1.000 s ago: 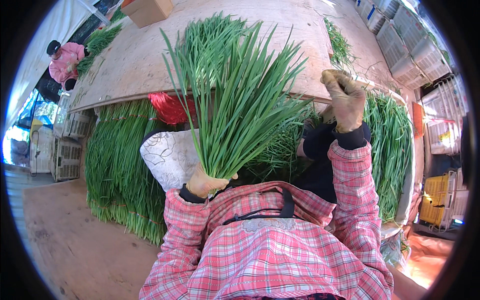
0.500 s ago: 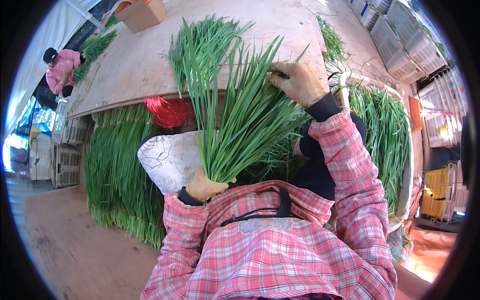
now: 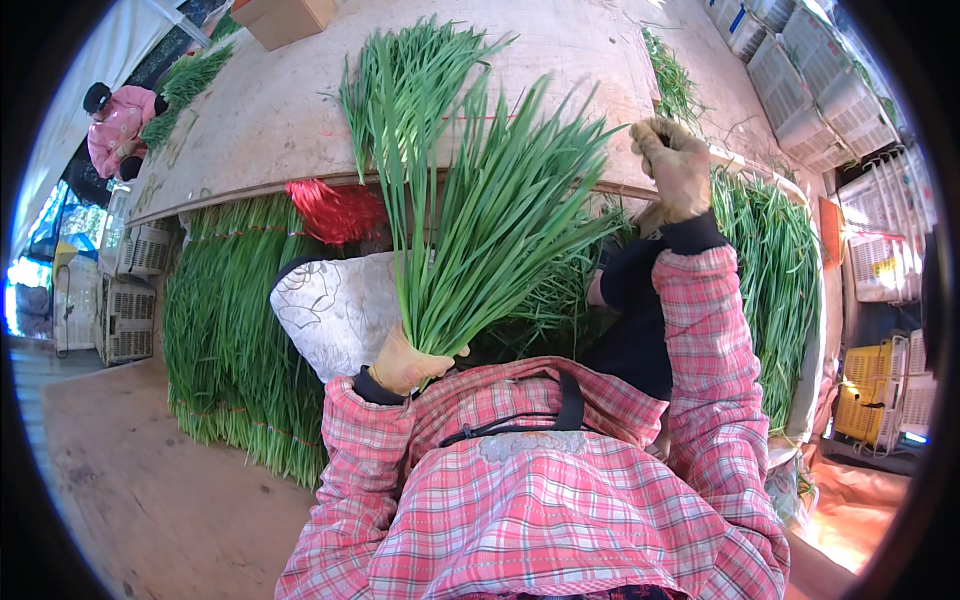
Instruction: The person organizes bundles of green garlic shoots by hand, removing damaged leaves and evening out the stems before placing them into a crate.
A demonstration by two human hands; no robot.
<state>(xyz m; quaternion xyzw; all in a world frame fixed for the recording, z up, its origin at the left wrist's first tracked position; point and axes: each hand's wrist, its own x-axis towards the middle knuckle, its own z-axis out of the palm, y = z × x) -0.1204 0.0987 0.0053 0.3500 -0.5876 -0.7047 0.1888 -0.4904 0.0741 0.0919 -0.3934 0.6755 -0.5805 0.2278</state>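
Observation:
My left hand (image 3: 405,362), in a stained pale glove, is closed round the lower stems of a bunch of garlic chives (image 3: 490,220) held in front of my chest. The long flat leaves fan upward and away, over the table edge. Up and to the right of the bunch is my gloved right hand (image 3: 672,165), its fingers pinched together beside a leaf tip. Whatever lies between those fingers is too small to make out. On the table beyond the bunch lies a loose pile of chives (image 3: 412,85).
Red ties (image 3: 337,210) hang at the edge of the wooden table (image 3: 560,40). Tied chive bundles (image 3: 240,330) stand at left; more chives (image 3: 770,290) fill a container at right. A pale patterned cloth (image 3: 335,305) covers my knee. A co-worker (image 3: 120,130) sits far left. Crates (image 3: 810,90) line the right.
My right hand has moved right, away from the bunch's leaf tips, with its fingers pinched. My left hand keeps its grip on the bunch.

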